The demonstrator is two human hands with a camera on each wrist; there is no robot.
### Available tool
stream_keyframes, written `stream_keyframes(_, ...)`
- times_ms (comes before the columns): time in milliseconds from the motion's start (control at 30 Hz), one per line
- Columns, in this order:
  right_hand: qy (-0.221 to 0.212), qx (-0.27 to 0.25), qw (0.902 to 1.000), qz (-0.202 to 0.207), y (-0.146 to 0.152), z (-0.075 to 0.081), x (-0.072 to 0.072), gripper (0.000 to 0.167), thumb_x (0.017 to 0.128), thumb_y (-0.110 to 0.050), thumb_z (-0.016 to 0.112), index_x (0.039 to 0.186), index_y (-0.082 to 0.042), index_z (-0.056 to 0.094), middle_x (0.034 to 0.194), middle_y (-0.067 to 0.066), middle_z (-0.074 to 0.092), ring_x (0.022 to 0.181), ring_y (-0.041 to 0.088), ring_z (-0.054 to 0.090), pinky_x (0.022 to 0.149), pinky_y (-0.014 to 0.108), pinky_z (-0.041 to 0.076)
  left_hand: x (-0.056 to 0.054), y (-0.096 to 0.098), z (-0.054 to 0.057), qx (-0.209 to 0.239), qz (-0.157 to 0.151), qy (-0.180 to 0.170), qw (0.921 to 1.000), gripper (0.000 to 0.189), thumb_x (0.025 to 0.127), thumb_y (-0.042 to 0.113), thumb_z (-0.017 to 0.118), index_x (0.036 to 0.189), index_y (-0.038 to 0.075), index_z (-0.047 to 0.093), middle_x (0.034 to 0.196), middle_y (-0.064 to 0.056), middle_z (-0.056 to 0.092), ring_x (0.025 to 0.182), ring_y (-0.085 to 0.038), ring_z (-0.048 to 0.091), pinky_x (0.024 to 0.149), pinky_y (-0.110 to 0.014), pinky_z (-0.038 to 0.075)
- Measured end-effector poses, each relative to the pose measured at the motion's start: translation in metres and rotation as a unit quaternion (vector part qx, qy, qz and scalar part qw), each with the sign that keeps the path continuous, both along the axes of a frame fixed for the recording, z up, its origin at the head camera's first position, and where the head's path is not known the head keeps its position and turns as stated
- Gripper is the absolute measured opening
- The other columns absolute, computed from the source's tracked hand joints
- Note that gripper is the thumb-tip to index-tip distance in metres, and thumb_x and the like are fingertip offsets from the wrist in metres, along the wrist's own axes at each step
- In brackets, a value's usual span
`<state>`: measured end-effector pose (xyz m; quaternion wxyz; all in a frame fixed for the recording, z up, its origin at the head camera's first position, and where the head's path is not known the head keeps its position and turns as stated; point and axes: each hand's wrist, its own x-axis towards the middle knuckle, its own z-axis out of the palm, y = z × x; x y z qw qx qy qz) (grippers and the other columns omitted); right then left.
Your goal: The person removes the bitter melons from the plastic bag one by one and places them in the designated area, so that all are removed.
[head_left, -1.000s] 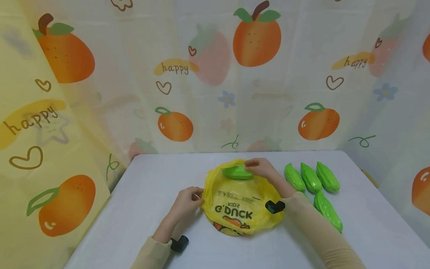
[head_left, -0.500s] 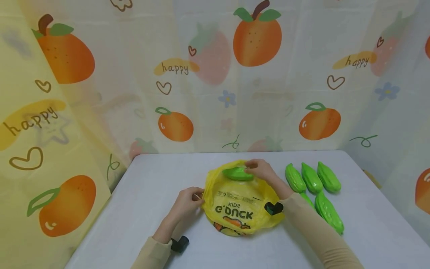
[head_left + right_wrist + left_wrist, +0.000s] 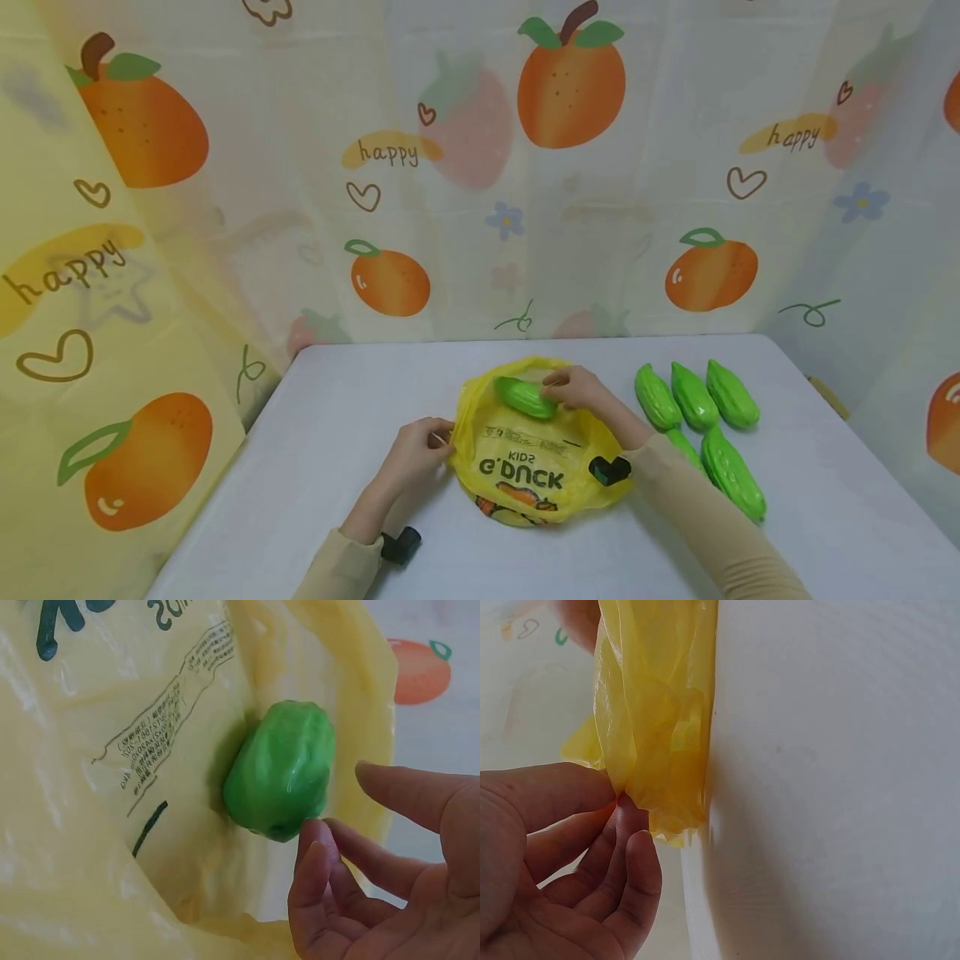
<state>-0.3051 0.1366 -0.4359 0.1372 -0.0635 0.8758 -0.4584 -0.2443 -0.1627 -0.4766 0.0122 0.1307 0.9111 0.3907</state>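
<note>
A yellow plastic bag (image 3: 517, 442) printed "G.DUCK KIDS" lies with its mouth spread in the middle of the table. My left hand (image 3: 420, 450) pinches its left edge; the left wrist view shows the crinkled yellow film (image 3: 656, 750) between thumb and finger. Inside, near the far rim, lies a glossy green ridged vegetable (image 3: 523, 397), pointed at its left end. Reaching over the bag's right side, my right hand (image 3: 581, 390) is at the vegetable's right end. In the right wrist view a fingertip (image 3: 319, 832) meets the green vegetable (image 3: 281, 772), while the thumb stands apart from it.
Several similar green vegetables (image 3: 695, 396) lie to the bag's right, some partly behind the right sleeve (image 3: 705, 508). A white cloth (image 3: 345, 379) covers the table. Behind hangs a fruit-printed curtain (image 3: 600, 208).
The green vegetable in the bag has turned, its right end swinging nearer to me. My right hand has come slightly lower with it. My left hand stays on the bag's edge.
</note>
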Motion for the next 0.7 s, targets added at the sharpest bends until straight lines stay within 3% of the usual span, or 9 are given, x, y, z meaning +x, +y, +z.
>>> stream_keyframes(267,0.002,0.032,0.9995,-0.005,-0.011,-0.007,0.002,0.049,0.086,-0.028,0.069,0.123,0.002,0.06,0.117,0.021,0.062,0.09,0.026,0.065,0.075,0.037,0.055,0.0,0.0,-0.001,-0.003,0.002,-0.001,1.0,0.03,0.082,0.01,0.071,0.112,0.005,0.068,0.094,-0.003,0.067,0.079,-0.013,0.06,0.065,-0.025,0.051)
stream_keyframes(467,0.003,0.067,0.9977,-0.007,-0.021,-0.013,0.002,0.049,0.08,-0.029,0.075,0.117,0.002,0.065,0.115,0.017,0.064,0.074,0.016,0.057,0.064,0.028,0.05,0.001,0.001,0.001,0.003,0.004,0.001,1.0,0.029,0.081,0.008,0.07,0.11,0.006,0.068,0.093,-0.003,0.067,0.079,-0.013,0.061,0.067,-0.026,0.052)
stream_keyframes(700,-0.003,0.066,0.9977,-0.017,-0.025,-0.017,0.004,0.051,0.078,-0.031,0.077,0.116,0.001,0.065,0.115,0.015,0.064,0.071,0.014,0.053,0.063,0.026,0.048,0.002,0.001,0.001,0.005,0.006,0.0,1.0,0.029,0.081,0.008,0.07,0.11,0.006,0.068,0.093,-0.004,0.067,0.08,-0.013,0.062,0.068,-0.027,0.053)
